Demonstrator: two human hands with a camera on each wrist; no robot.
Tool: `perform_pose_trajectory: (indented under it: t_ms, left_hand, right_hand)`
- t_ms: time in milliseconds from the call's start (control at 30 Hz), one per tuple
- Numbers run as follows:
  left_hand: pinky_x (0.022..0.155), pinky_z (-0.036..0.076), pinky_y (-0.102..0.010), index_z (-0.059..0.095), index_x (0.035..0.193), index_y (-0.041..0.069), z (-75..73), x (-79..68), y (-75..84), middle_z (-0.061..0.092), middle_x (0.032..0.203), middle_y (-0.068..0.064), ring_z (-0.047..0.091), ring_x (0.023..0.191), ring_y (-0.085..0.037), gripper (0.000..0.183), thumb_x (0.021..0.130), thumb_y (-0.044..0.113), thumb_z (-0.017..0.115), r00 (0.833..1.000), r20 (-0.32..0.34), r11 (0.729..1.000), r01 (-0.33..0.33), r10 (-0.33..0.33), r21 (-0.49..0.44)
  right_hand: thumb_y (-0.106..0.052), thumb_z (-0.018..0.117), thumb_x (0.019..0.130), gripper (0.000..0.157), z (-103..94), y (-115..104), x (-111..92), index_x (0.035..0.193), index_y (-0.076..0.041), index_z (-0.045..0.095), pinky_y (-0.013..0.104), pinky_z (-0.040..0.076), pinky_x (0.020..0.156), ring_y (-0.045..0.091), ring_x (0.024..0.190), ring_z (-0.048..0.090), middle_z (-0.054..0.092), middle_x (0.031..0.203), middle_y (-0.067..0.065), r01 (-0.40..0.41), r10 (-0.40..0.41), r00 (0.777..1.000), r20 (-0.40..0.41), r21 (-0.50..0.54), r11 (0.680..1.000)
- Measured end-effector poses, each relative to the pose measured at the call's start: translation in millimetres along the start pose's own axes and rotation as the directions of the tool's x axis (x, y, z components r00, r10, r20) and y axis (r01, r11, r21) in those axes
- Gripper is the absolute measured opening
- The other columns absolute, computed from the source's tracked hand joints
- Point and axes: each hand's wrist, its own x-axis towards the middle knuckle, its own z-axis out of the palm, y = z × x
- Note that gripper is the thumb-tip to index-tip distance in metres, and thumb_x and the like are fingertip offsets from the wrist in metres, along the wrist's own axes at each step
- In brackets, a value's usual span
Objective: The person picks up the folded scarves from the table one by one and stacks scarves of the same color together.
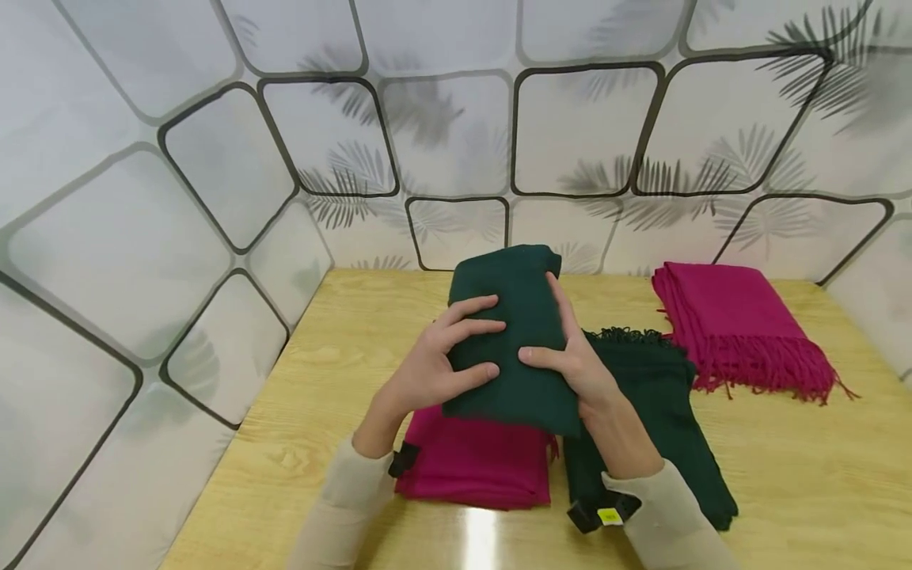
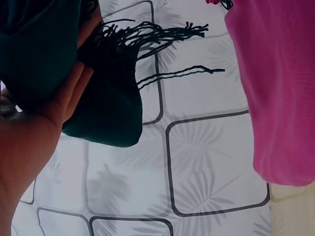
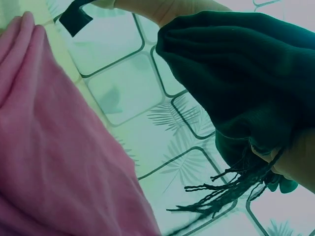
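Both hands hold a folded dark green scarf (image 1: 509, 317) raised over the table. My left hand (image 1: 436, 356) grips its left side, thumb and fingertips lying on the near face. On the right side, my right hand (image 1: 586, 366) has its thumb across the near face, with most fingers hidden behind. Dark twisted fringe (image 2: 162, 33) hangs from the held scarf in both wrist views. Below it lies a folded magenta scarf (image 1: 473, 467), partly covered from sight. Another dark green scarf (image 1: 641, 396) lies under the right forearm, its fringe at the far end.
Farther back on the right, a second folded magenta scarf (image 1: 734, 309) lies with its fringe facing the near right. The light wooden table (image 1: 335, 340) meets patterned walls (image 1: 442, 134) at the back and left.
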Motion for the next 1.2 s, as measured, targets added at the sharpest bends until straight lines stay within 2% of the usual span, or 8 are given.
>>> perform_pose_trajectory:
  t_ms: [233, 433, 600, 767, 1200]
  left_hand:
    - [0.109, 0.04, -0.042, 0.062, 0.13, 0.004, 13.3, -4.0, 13.8, 0.04, 0.152, -0.015, 0.038, 0.141, -0.03, 0.046, 0.086, 0.006, 0.075, 0.999, -0.011, 0.999, -0.032, 0.032, 0.027]
    - [0.109, 0.041, -0.041, 0.061, 0.131, 0.005, 12.5, -3.9, 30.0, 0.038, 0.153, -0.014, 0.036, 0.142, -0.03, 0.049, 0.084, 0.004, 0.076, 1.0, 0.009, 0.999, -0.027, 0.027, 0.04]
    - [0.11, 0.04, -0.041, 0.06, 0.132, 0.003, 14.4, 3.5, 39.9, 0.037, 0.154, -0.016, 0.034, 0.142, -0.03, 0.05, 0.084, 0.002, 0.076, 0.998, 0.032, 0.997, -0.061, 0.06, 0.038]
    - [0.107, 0.043, -0.038, 0.059, 0.132, 0.002, 22.0, 8.2, 44.0, 0.036, 0.153, -0.017, 0.035, 0.141, -0.03, 0.051, 0.084, 0.002, 0.076, 0.996, 0.059, 0.996, -0.075, 0.073, 0.042]
    - [0.109, 0.042, -0.038, 0.06, 0.131, 0.001, 46.1, 23.1, 47.5, 0.036, 0.153, -0.016, 0.034, 0.142, -0.028, 0.052, 0.082, 0.002, 0.077, 0.995, 0.028, 0.995, -0.095, 0.095, 0.025]
  right_hand:
    - [0.005, 0.056, 0.095, 0.096, -1.2, -2, -18, 0.157, -0.046, 0.002, 0.037, 0.054, 0.093, 0.017, 0.127, 0.056, 0.008, 0.164, 0.009, 0.002, -0.002, 1.0, 0.027, 0.002, 1.0]
    - [0.005, 0.054, 0.096, 0.096, 2.4, -6, -27, 0.157, -0.045, 0.0, 0.039, 0.054, 0.094, 0.019, 0.129, 0.055, 0.008, 0.164, 0.009, 0.021, -0.023, 0.997, 0.067, 0.029, 0.999]
    - [0.006, 0.055, 0.095, 0.096, 2.4, -16, -34, 0.157, -0.044, 0.002, 0.039, 0.054, 0.092, 0.021, 0.129, 0.056, 0.011, 0.163, 0.01, 0.051, -0.053, 0.996, 0.074, 0.028, 0.998]
    - [0.007, 0.054, 0.095, 0.096, -2.2, -22, -44, 0.157, -0.045, 0.001, 0.039, 0.055, 0.091, 0.021, 0.128, 0.056, 0.014, 0.162, 0.011, 0.041, -0.042, 0.997, 0.063, 0.011, 0.999]
    - [0.006, 0.052, 0.096, 0.095, -18.2, -41, -58, 0.157, -0.046, 0.002, 0.038, 0.052, 0.096, 0.019, 0.135, 0.048, 0.008, 0.164, 0.008, 0.061, -0.064, 0.993, 0.101, 0.027, 0.998]
